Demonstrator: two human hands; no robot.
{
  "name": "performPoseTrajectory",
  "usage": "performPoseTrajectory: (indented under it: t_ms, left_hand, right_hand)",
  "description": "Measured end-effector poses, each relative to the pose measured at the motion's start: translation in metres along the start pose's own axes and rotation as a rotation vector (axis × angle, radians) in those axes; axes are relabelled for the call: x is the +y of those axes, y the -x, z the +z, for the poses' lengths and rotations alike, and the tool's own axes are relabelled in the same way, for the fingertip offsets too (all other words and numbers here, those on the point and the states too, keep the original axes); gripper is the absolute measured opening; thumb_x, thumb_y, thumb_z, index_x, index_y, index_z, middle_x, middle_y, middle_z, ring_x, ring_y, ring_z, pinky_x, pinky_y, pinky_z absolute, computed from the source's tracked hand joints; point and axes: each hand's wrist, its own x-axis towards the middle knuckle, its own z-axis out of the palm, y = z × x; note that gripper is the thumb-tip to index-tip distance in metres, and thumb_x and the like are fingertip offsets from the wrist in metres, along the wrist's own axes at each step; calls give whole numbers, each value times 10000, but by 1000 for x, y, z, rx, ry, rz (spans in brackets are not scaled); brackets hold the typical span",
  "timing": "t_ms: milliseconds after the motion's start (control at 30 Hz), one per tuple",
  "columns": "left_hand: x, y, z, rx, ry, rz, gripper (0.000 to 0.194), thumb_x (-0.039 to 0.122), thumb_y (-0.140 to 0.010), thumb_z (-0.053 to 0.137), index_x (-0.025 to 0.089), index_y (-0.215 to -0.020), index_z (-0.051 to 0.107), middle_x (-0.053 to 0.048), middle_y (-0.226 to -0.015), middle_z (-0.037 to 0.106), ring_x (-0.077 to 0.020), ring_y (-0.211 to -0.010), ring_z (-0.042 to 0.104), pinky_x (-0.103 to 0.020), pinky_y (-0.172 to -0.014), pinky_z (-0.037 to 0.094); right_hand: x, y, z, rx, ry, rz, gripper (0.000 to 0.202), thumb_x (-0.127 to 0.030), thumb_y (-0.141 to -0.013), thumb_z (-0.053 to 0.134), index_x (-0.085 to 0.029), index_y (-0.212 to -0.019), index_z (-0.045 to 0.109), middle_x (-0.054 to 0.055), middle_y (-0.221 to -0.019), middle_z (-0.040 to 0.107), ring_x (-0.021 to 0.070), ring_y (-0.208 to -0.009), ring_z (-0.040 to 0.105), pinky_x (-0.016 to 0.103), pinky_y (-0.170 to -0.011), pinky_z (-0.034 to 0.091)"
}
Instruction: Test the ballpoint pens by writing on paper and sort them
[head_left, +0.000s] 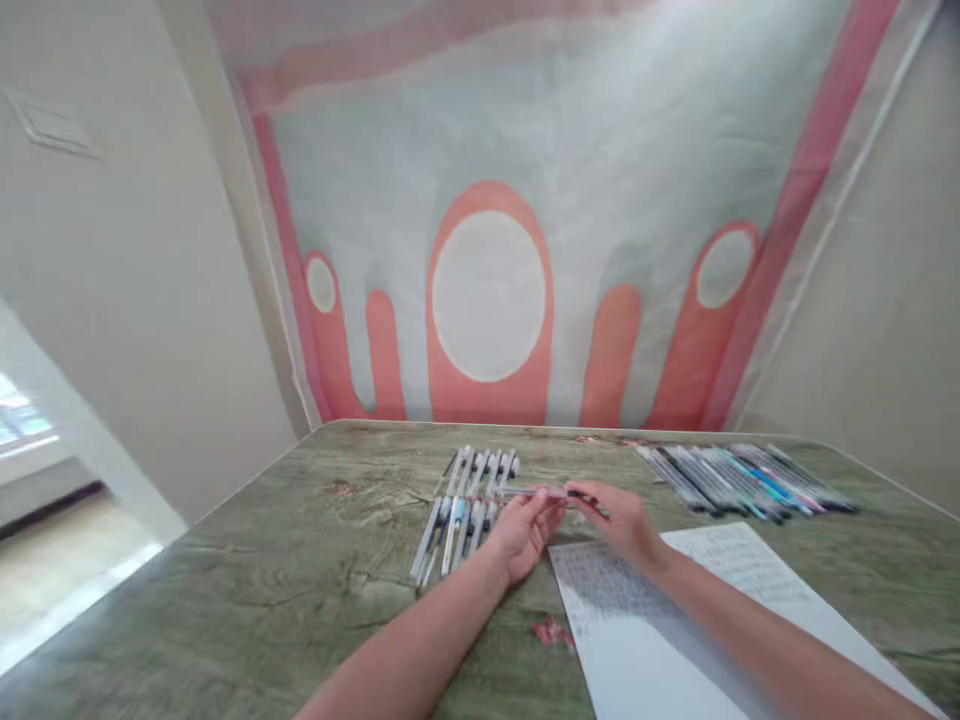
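Note:
Both hands meet over the middle of the table, around one clear pen [532,491] lying nearly level between them. My left hand [523,532] has its palm turned partly up, with thumb and fingers closed at the pen's middle. My right hand [619,517] pinches the dark end of that pen. Just left of the hands lie two short rows of pens, an upper row [480,470] and a lower row [452,535], side by side and slightly slanted. The lower row includes a pen with a light blue part.
A spread of several pens [739,480] lies at the back right of the wooden table [300,560]. Sheets of paper with handwriting [645,640] lie under my right forearm. A pink and white patterned sheet [487,395] hangs behind the table.

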Motion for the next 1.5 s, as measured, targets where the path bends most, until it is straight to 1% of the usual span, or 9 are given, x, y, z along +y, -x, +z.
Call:
performPoseTrajectory:
  t_ms: [233, 500, 667, 833, 1033, 1200, 1300, 1400, 1500]
  left_hand:
    - [0, -2, 0, -8, -13, -11, 159, 188, -722, 619, 109, -835, 539, -92, -857, 651, -139, -799, 621, -237, -775, 474]
    - [0, -3, -1, 15, -21, 41, 198, 188, -703, 638, 128, -846, 515, -85, -860, 655, -138, -823, 618, -241, -798, 461]
    - [-1, -2, -1, -14, -59, 94, 224, 215, -706, 636, 137, -869, 502, -88, -879, 652, -142, -830, 616, -248, -791, 459]
    - [-2, -1, 1, -5, -119, 151, 243, 239, -697, 643, 148, -865, 493, -81, -876, 654, -157, -849, 612, -269, -792, 451]
    - [-4, 0, 4, -19, -185, 199, 270, 261, -673, 661, 148, -864, 507, -76, -881, 653, -171, -863, 608, -316, -834, 428]
    - [-4, 0, 4, -28, -186, 175, 275, 271, -659, 672, 145, -852, 521, -77, -874, 652, -172, -852, 609, -326, -838, 427]
    - [-3, 0, 4, -18, -159, 183, 265, 265, -669, 665, 145, -857, 521, -78, -889, 648, -163, -855, 606, -313, -836, 429]
    - [-2, 1, 4, -10, -146, 195, 259, 263, -674, 660, 142, -858, 523, -76, -884, 647, -154, -842, 606, -305, -834, 430]
    - [-2, 2, 6, -8, -156, 179, 263, 261, -668, 666, 141, -851, 521, -75, -866, 650, -156, -829, 609, -308, -825, 435]
  right_hand:
    - [-3, -1, -3, 16, -24, -18, 139, -256, -812, 505, -209, -888, 611, 35, -812, 648, 145, -746, 609, 258, -677, 497]
    - [-1, -2, -2, -30, -32, -34, 226, -227, -843, 438, -219, -1017, 582, 48, -932, 623, 151, -864, 583, 291, -777, 480]
    - [2, 0, -1, -58, 15, -19, 206, -231, -843, 439, -212, -999, 571, 49, -898, 621, 153, -819, 584, 283, -727, 480]
    - [1, 1, -1, -84, 100, -2, 185, -246, -854, 422, -203, -970, 559, 51, -868, 611, 152, -773, 576, 271, -681, 460]
    - [-1, 2, 0, -139, 202, 47, 203, -283, -873, 370, -190, -864, 551, 44, -785, 583, 153, -721, 555, 263, -645, 417]
    - [-5, -1, -3, -200, 113, 124, 305, -285, -897, 286, -192, -684, 484, 9, -644, 522, 129, -602, 505, 245, -586, 382]
    - [-8, -4, -5, -201, 25, 154, 224, -305, -884, 327, -193, -788, 497, 15, -713, 536, 128, -642, 509, 241, -608, 395]
    - [-9, -6, -6, -170, -7, 139, 175, -322, -859, 384, -187, -898, 488, 38, -809, 541, 138, -700, 514, 243, -623, 408]
    - [-7, -5, -6, -179, 22, 107, 194, -309, -873, 351, -192, -842, 503, 38, -786, 538, 146, -716, 513, 256, -649, 406]
